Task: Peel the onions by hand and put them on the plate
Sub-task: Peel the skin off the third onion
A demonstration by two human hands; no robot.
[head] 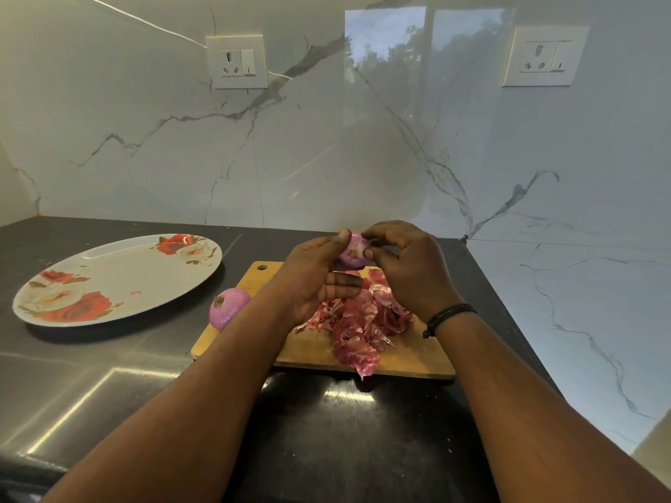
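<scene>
Two bare forearms come into view from the bottom edge, with no sleeves showing on either one. The left hand [319, 281] wears nothing: no ring, no band. The right hand [410, 270] is bare as well, but just behind it a thin black cord bracelet [448, 317] circles the wrist in two or three strands, with a small knot on its lower side
</scene>
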